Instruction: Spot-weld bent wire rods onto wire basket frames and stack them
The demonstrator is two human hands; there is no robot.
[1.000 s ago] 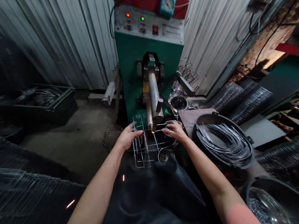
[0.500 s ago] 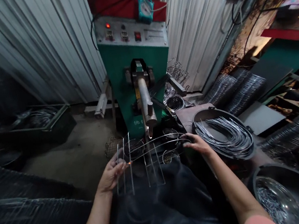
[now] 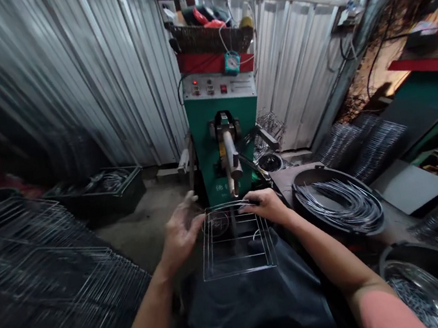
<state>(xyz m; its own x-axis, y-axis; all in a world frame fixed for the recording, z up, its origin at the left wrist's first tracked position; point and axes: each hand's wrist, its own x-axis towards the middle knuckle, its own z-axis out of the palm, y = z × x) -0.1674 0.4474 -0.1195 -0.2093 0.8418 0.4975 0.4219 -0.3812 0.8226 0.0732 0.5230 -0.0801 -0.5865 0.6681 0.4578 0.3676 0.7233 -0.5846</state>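
Note:
A rectangular wire frame with cross wires [image 3: 240, 273] hangs over my dark apron, below the rod-shaped electrode [image 3: 234, 170] of a green machine [image 3: 201, 110]. My right hand [image 3: 267, 205] is closed on the frame's upper right corner, its fingers along the top wires. At the upper left corner is my left hand [image 3: 182, 230], blurred, its thumb against the frame's edge and its fingers raised apart from the thumb. Curved wires lie along the top edge between both hands, close under the electrode tip.
A round tray [image 3: 301, 211] of bent wires stands at the right, with a bowl of small metal pieces [image 3: 414, 288] nearer me. Stacked wire racks [image 3: 74, 280] fill the left. A green bin [image 3: 123, 195] sits by the corrugated wall [image 3: 136, 77].
The view has swung left and up. The wire frame has turned from a slanted pose to face me squarely, and my hands have come closer together at its top corners.

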